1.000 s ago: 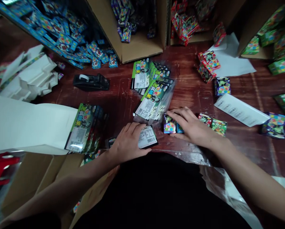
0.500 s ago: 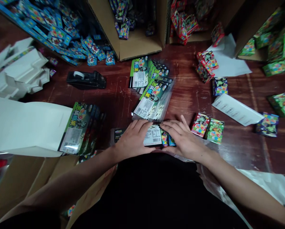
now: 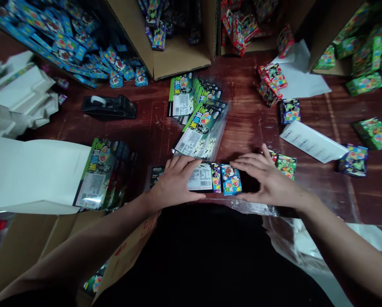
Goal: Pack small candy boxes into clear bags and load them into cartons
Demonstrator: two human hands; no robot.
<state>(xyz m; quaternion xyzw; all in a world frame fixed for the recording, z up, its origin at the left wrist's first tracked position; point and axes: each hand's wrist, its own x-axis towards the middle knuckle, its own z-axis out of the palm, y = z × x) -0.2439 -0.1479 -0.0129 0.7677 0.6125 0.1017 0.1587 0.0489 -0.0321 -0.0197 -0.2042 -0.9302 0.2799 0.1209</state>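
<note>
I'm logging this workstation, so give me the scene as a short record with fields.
Left hand: spans the labelled black pack, thumb along its near edge
Right hand: open, fingertips at the blue box; contact unclear
Pack's right end: purple box, partly showing
Beyond right hand: red box and green box, partly hidden
Further back: fanned green-and-black packs; tape dispenser to their left
Far side: open cartons holding small boxes
</note>
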